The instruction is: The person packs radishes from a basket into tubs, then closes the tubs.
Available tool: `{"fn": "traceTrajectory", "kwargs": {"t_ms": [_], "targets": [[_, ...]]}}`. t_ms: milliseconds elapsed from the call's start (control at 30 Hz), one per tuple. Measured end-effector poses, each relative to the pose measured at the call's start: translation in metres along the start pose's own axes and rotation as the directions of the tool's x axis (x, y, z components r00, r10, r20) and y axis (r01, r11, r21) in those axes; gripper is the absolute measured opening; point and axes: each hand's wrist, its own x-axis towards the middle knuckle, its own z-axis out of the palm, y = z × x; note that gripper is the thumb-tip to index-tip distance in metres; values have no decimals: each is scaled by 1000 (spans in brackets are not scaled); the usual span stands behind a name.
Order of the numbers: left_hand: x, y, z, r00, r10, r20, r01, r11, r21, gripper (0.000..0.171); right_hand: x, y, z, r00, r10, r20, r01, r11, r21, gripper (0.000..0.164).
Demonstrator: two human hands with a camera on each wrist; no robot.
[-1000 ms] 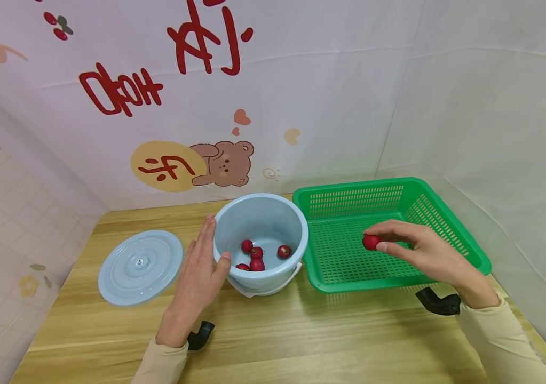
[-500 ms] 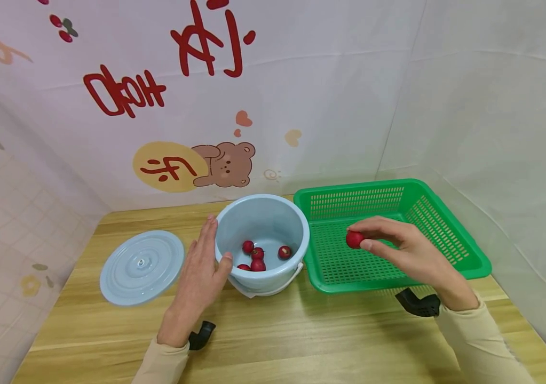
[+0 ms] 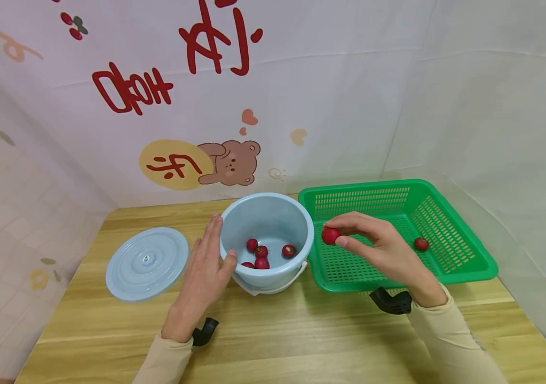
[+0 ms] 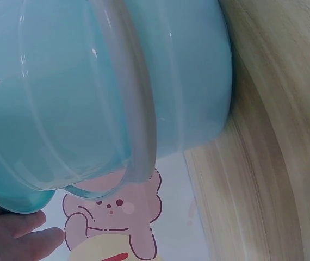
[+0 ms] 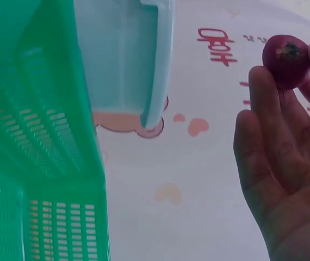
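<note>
My right hand point(image 3: 382, 248) pinches a small red radish point(image 3: 330, 236) between thumb and fingertips, above the left side of the green basket point(image 3: 474, 266). In the right wrist view, the stub of green stem shows on that radish point(image 5: 289, 58). Left of the basket stands a light blue bucket point(image 3: 273, 278), with several radishes point(image 3: 261, 263) at its bottom. Fingers straight, my left hand point(image 3: 202, 285) rests against the bucket's left rim. One more radish point(image 3: 421, 244) lies in the basket's right part, behind my right hand.
A round light blue lid point(image 3: 147, 265) lies flat on the wooden table point(image 3: 273, 341), left of the bucket. A white handle point(image 4: 133, 81) hangs against the bucket's side. Behind the table rises a white printed wall covering point(image 3: 340, 96).
My right hand has carried the radish leftward across the basket, towards the bucket. A radish in the basket has come into sight behind it. My left hand stays at the bucket.
</note>
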Motion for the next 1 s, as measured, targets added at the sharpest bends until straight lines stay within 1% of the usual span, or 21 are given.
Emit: {"fn": "traceTrajectory", "kwargs": {"t_ms": [67, 200, 367, 633, 867, 1000], "targets": [[1, 0, 0, 1000, 4, 0, -4, 1000, 0, 74, 4, 1, 5, 1000, -20, -1, 20, 1000, 3, 41], [1, 1, 1, 1000, 9, 1, -9, 1000, -2, 74, 11, 0, 16, 999, -33, -13, 33, 999, 3, 41], [1, 2, 1, 1000, 12, -1, -12, 1000, -7, 75, 19, -1, 30, 999, -47, -27, 46, 998, -30, 41], [0, 1, 2, 1000, 12, -13, -12, 1000, -12, 75, 31, -2, 51, 998, -58, -18, 56, 994, -93, 38], [-1, 0, 2, 1000, 6, -18, -7, 1000, -10, 74, 40, 0, 66, 995, -98, -5, 95, 975, -203, 34], [-1, 0, 2, 1000, 4, -19, -4, 1000, -10, 74, 43, 2, 73, 993, -115, 18, 116, 966, -231, 32]]}}
